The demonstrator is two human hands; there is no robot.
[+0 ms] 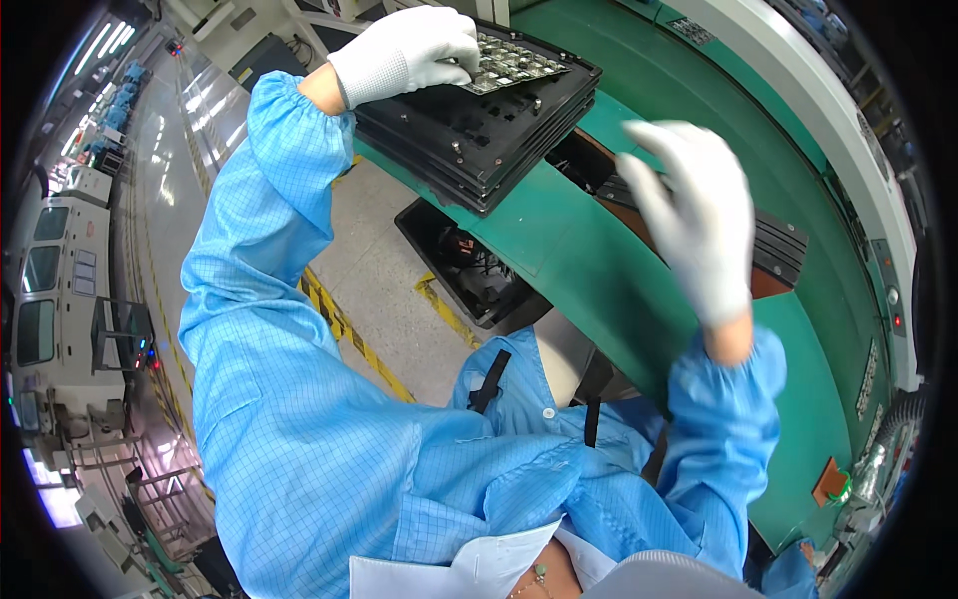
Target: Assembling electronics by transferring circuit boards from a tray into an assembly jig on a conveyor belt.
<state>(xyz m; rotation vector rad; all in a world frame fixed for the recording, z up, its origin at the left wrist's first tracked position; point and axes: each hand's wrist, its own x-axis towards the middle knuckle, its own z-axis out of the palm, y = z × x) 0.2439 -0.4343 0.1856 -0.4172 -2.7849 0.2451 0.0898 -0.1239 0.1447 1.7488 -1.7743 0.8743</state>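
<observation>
My left hand (409, 55), in a white glove, reaches to the top of a stack of black trays (469, 130). Its fingers are bent over the near edge of a panel of small metallic units (514, 62), which looks like a circuit board panel and lies tilted on the top tray. Part of that panel is hidden under the fingers. My right hand (699, 205), also white-gloved, hangs over the green bench (589, 240) away from the stack. Its thumb and fingers are apart, slightly smeared by motion, and nothing shows between them.
Beneath my right hand a brown and black slotted fixture (778, 250) lies on the bench. A black bin (469, 265) with dark items stands below the bench's edge. A pale curved machine frame (848, 120) borders the right side. Yellow-black tape (349, 334) marks the floor.
</observation>
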